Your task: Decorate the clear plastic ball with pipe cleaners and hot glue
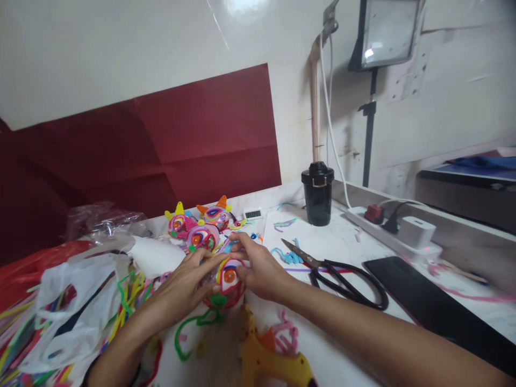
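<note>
Two hands meet on one decorated ball [226, 282]; your left hand [183, 290] lies over its left side with the fingers spread and curved loosely around it, fingertips pressing a strand at the top; your right hand [260, 271] cups the right side, thumb against the face of the ball beside its orange eye-like spiral, the other fingers stretched flat over the top toward your left fingertips. Neither hand is clenched; both are partly open and hold the ball between them. A green pipe cleaner [193, 328] trails from under the ball, below your left fingers, and curls back toward your wrist. Just beyond your fingertips sit three finished balls [199, 226] wound in pink and purple, two with yellow and orange points. Past your right knuckles, black-handled scissors [338, 274] lie on the white table [342, 236] with blades pointing back toward your fingers; a blue scrap [287, 256] lies between. Farther from that hand stand a black jar [318, 193], a power strip [393, 231] with a white adapter, and a dark phone [419, 295]. Under your right forearm, near your wrist, rests a yellow glue gun [274, 363] with pink pipe cleaner bits [284, 336] beside it. Outside your left hand, a white plastic bag [68, 312] and loose coloured pipe cleaners [124, 301] are heaped; red paper [161, 145] backs the wall.
</note>
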{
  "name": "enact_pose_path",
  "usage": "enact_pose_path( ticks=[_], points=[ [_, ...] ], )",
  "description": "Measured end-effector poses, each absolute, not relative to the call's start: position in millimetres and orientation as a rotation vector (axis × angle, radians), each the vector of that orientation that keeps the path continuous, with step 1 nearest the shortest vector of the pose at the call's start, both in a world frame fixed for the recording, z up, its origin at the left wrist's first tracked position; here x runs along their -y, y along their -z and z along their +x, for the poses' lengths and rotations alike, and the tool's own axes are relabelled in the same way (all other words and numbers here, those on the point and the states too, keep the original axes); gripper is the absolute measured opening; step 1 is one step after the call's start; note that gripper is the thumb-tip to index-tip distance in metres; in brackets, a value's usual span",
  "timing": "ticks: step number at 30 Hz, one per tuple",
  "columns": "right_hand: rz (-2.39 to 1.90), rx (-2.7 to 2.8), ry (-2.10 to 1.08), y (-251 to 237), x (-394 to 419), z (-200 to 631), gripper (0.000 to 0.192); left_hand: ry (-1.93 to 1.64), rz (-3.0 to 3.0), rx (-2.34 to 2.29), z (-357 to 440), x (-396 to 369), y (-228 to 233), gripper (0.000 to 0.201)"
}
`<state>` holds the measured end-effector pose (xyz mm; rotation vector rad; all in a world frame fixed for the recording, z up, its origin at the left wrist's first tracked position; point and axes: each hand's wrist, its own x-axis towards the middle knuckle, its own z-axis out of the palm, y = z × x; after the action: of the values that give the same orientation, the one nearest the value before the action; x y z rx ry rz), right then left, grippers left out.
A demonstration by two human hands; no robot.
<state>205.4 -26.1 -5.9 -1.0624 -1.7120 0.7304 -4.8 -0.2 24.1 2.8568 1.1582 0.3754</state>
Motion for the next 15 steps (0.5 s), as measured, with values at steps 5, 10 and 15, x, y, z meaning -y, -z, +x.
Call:
enact_pose_path(
  ticks=[5, 10, 15],
  points=[
    [-1.028, 1.736, -0.701, 9.5, 24.1, 204.8, 0.063, -0.391, 2.827, -1.128, -8.5, -1.7, -24.6, 0.048],
    [-1.041, 1.76, -0.572, 5.5, 23.8, 207.5, 0.054, -0.389, 2.799, -1.096, -7.9, -1.8, -26.9, 0.05],
    [-1.266, 1.795, -0.42, 0.8, 24.6, 212.4, 0.029, -0.407, 2.818, -1.097, -8.3, -1.5, -27.3, 0.047]
  ],
)
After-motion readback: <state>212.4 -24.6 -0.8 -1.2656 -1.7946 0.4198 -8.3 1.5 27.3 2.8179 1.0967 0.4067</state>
